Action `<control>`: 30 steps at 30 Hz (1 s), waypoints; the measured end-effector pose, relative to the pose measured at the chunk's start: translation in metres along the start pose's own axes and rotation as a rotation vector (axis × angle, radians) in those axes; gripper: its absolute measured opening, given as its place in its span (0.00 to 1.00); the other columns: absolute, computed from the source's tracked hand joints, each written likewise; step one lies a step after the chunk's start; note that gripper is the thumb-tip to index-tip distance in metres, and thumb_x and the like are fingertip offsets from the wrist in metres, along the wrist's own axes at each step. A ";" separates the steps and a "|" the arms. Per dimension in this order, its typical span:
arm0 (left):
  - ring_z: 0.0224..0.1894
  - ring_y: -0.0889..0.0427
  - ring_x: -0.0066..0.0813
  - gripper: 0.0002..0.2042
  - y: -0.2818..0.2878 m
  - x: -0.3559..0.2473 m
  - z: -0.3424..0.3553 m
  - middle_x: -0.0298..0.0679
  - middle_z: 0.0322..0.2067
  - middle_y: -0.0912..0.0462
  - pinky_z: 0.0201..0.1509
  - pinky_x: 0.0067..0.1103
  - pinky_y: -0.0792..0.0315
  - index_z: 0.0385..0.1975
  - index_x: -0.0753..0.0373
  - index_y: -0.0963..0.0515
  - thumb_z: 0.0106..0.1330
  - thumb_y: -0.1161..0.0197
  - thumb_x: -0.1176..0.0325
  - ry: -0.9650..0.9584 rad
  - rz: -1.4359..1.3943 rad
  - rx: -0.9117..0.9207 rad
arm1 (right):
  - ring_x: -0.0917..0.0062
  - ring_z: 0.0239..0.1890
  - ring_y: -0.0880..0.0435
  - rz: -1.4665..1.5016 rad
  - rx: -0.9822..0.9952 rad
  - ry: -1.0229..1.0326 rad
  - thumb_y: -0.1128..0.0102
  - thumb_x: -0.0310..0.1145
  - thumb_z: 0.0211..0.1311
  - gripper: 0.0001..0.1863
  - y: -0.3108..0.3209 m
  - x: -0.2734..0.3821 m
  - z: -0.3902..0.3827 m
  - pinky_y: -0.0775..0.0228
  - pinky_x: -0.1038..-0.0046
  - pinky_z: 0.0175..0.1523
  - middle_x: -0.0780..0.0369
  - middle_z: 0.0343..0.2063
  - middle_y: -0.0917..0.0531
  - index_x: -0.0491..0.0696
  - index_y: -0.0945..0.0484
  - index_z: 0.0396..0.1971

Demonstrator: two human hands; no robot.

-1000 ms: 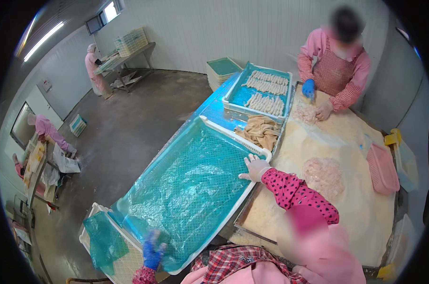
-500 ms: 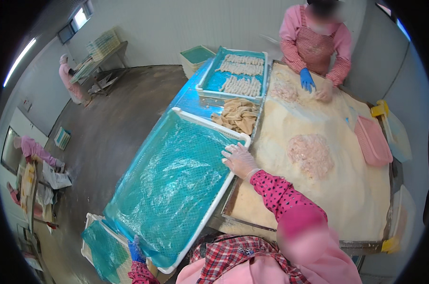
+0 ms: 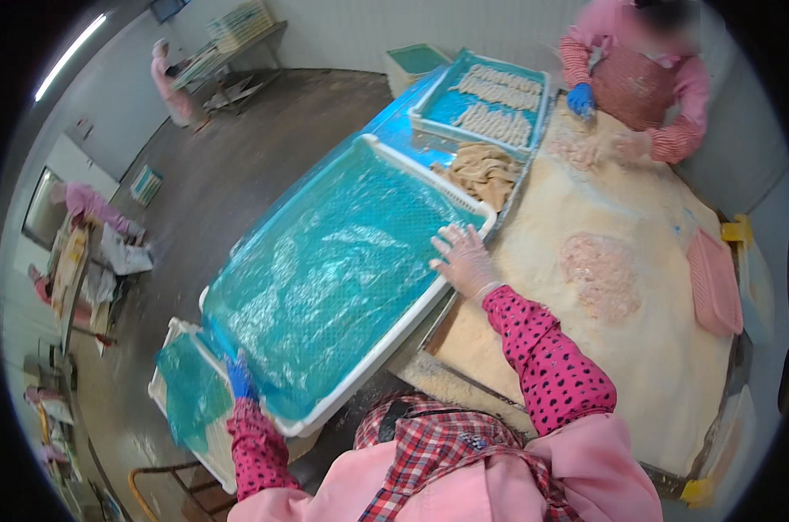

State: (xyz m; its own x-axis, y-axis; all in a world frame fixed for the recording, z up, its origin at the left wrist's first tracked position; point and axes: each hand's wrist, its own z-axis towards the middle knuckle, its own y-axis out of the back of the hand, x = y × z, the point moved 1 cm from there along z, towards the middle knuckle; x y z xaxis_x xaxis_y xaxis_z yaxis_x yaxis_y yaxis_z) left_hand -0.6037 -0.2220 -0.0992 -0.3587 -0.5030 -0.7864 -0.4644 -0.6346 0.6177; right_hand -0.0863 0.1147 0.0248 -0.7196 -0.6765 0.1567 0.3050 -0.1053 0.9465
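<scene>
Head view: A worker in a pink apron and spotted sleeves handles a large white tray [image 3: 386, 365] lined with a sheet of blue-green plastic film [image 3: 333, 270]. The right hand [image 3: 464, 258], in a clear thin glove, lies flat with fingers spread on the tray's right rim, fingertips reaching over the film. The left hand [image 3: 239, 378], in a blue glove, grips the film at the tray's near left corner, fingers curled and closed on the plastic; a loose flap of film [image 3: 190, 391] hangs just left of that hand, over a second white tray [image 3: 172, 335] below.

To the right of the right hand spreads a wide table [image 3: 673, 383] covered in pale crumb coating, with a mound of pinkish raw pieces [image 3: 599, 274] lying in the crumbs well beyond the wrist. A pink flat tray [image 3: 715, 280] sits further right, near the table's edge. Ahead of the right hand, just past the big tray's far end, lies a heap of coated strips [image 3: 486, 170], and beyond it a smaller blue-lined tray [image 3: 429, 109] filled with rows of coated pieces [image 3: 497, 104].

At the table's far end a co-worker in pink works the crumbs, one hand in a blue glove [image 3: 580, 98]. Other people in pink stand well off to the left across the grey floor [image 3: 264, 148].
</scene>
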 end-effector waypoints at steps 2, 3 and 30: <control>0.61 0.39 0.40 0.30 0.002 0.018 0.006 0.51 0.63 0.44 0.65 0.27 0.47 0.65 0.67 0.51 0.66 0.49 0.66 -0.016 -0.034 0.008 | 0.68 0.65 0.43 -0.045 -0.016 -0.036 0.59 0.53 0.64 0.27 -0.003 -0.001 0.003 0.62 0.59 0.69 0.60 0.59 0.35 0.50 0.28 0.53; 0.61 0.40 0.40 0.30 -0.028 -0.012 -0.004 0.51 0.63 0.44 0.65 0.27 0.47 0.65 0.67 0.51 0.66 0.48 0.67 0.055 -0.125 -0.014 | 0.68 0.65 0.43 -0.095 -0.016 -0.070 0.59 0.53 0.64 0.26 -0.005 -0.010 -0.001 0.62 0.59 0.69 0.60 0.59 0.34 0.50 0.28 0.53; 0.59 0.37 0.39 0.31 -0.013 -0.156 -0.072 0.52 0.59 0.38 0.60 0.29 0.37 0.63 0.68 0.47 0.64 0.44 0.62 -0.429 0.131 -0.310 | 0.62 0.57 0.34 0.168 0.018 -0.497 0.38 0.46 0.49 0.33 0.103 -0.011 -0.184 0.43 0.63 0.61 0.55 0.52 0.29 0.45 0.34 0.53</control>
State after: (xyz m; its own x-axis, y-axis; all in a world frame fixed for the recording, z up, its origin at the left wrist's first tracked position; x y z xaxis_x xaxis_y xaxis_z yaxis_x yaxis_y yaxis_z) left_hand -0.4838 -0.1780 0.0158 -0.7255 -0.3462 -0.5948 -0.1568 -0.7584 0.6326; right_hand 0.0681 -0.0226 0.0685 -0.8721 -0.2547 0.4177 0.4341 -0.0092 0.9008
